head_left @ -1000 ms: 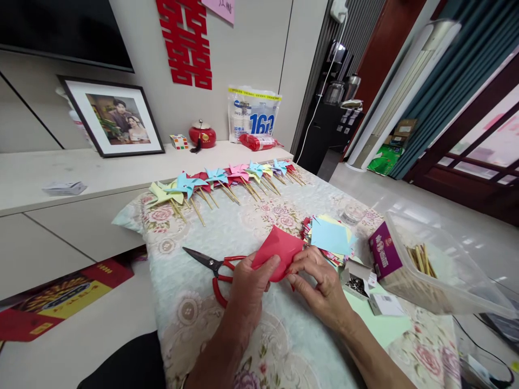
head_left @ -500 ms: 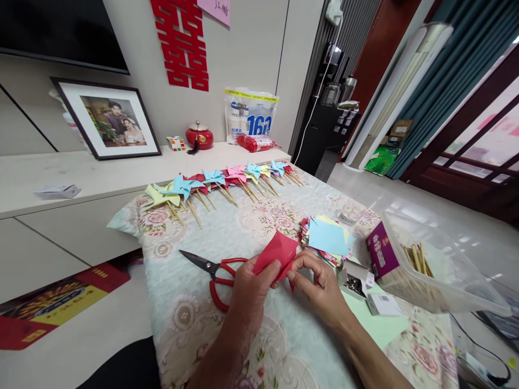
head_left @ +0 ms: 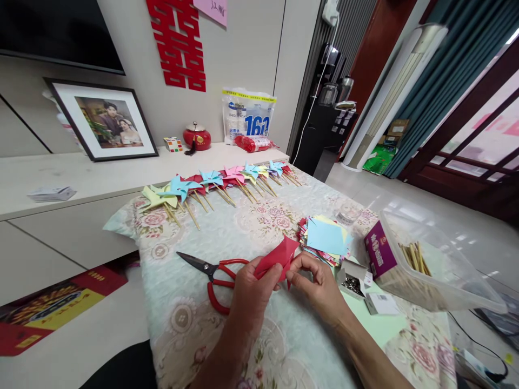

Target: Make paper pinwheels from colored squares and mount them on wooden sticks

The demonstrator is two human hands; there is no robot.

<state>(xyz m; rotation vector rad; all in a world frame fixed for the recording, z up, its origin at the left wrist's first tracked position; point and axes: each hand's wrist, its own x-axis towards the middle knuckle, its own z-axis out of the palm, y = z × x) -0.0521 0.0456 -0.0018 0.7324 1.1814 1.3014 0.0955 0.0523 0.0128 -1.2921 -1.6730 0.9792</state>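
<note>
**Red paper sheet, being folded in both hands**

Left hand (head_left: 251,294) and right hand (head_left: 318,289) are both pinching a folded red paper sheet (head_left: 279,255) just above the flowered tablecloth (head_left: 243,232), fingers closed on its lower edges. Red-handled scissors (head_left: 214,273) are lying just beside the left hand, blades pointing away to the left. A stack of coloured paper squares (head_left: 326,240) is sitting right of the sheet, with a small box of pins (head_left: 354,281) and a clear tub of wooden sticks (head_left: 421,265) beyond the right hand. Finished pinwheels (head_left: 214,181) are lining the far edge.

Risk, as judged: a sweeping elbow is likely to scatter pins; uneven pinching may skew the crease. Open cloth is lying between hands and pinwheels; the left table edge is close.
</note>
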